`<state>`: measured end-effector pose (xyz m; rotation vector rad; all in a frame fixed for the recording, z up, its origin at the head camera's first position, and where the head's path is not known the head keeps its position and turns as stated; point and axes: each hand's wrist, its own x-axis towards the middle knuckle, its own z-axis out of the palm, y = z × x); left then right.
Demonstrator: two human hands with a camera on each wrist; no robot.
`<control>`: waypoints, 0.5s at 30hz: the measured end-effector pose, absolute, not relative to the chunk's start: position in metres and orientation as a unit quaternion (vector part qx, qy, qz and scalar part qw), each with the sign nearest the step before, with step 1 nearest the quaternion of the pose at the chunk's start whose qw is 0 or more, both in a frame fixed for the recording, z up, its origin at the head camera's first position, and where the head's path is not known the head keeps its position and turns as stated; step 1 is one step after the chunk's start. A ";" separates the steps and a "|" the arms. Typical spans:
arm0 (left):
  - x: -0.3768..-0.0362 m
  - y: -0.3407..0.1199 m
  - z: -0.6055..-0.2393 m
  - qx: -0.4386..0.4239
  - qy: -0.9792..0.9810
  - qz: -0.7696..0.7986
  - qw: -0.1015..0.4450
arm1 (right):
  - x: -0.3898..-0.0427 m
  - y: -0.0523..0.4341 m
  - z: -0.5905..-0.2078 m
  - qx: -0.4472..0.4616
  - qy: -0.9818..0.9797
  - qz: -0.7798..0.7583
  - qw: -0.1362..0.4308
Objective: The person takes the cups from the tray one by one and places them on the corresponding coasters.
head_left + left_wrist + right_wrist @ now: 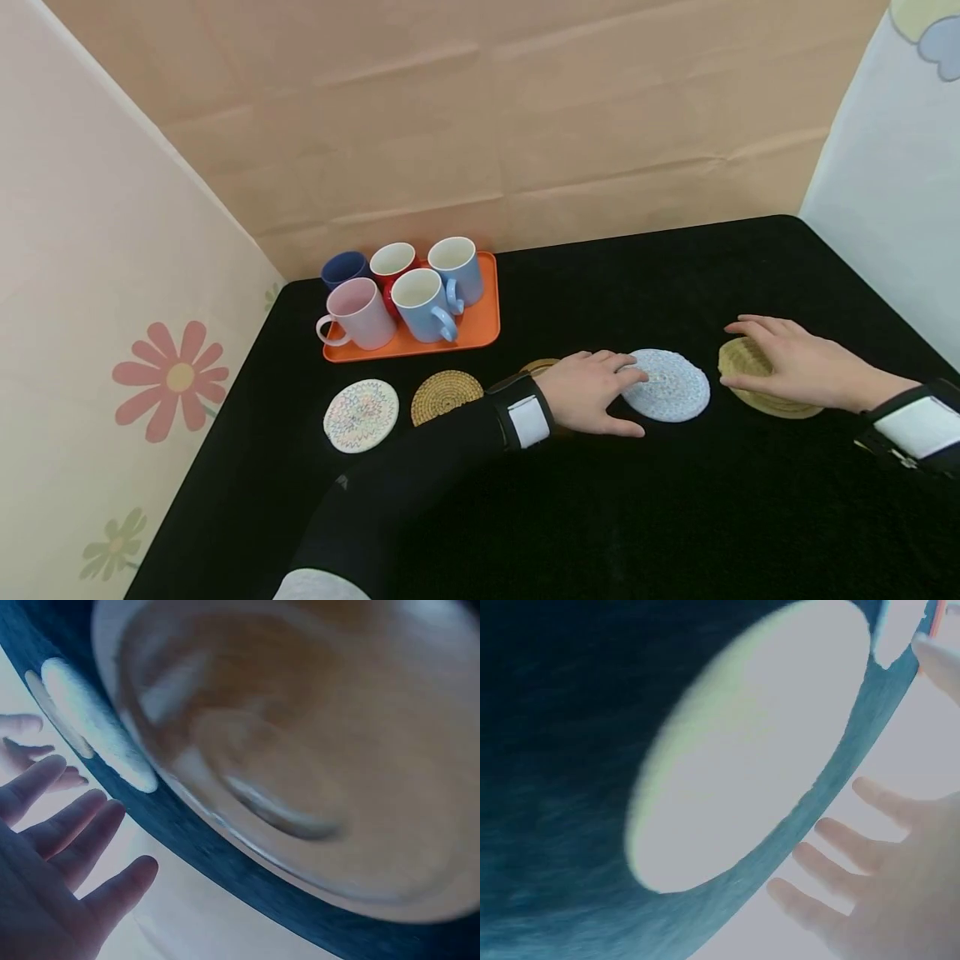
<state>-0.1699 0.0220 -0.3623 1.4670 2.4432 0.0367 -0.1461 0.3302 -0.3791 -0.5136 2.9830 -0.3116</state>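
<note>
On the black table my left hand (pixel 600 387) lies flat, and its straight fingertips touch the left edge of a round light-blue knitted coaster (pixel 667 385). To the right, my right hand (pixel 795 362) rests with its fingers spread on top of a small stack of straw-coloured woven coasters (pixel 750 367). The left wrist view is blurred: the left hand (pixel 60 847) shows spread straight fingers near a pale coaster (pixel 97 727). In the right wrist view the right hand (pixel 870 862) is also spread, beside a large pale disc (pixel 742 750).
An orange tray (pixel 480 329) with several mugs stands at the back left. In front of it lie a multicoloured coaster (pixel 361 414) and a tan woven coaster (pixel 446 393). A brown coaster (pixel 538 366) peeks out behind my left wrist. Paper walls enclose the table.
</note>
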 end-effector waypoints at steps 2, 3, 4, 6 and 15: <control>-0.172 0.014 -0.362 0.505 0.852 0.017 0.140 | -0.149 0.323 -0.374 -0.179 0.977 -0.105 0.045; -0.173 0.010 -0.362 0.502 0.853 0.017 0.138 | -0.151 0.319 -0.372 -0.185 0.976 -0.107 0.043; -0.174 0.006 -0.362 0.499 0.855 0.019 0.137 | -0.152 0.315 -0.370 -0.190 0.975 -0.109 0.041; -0.176 -0.001 -0.362 0.493 0.859 0.021 0.135 | -0.155 0.307 -0.365 -0.202 0.972 -0.110 0.039; -0.179 -0.030 -0.363 0.468 0.873 0.049 0.130 | -0.164 0.268 -0.358 -0.252 0.962 -0.102 0.036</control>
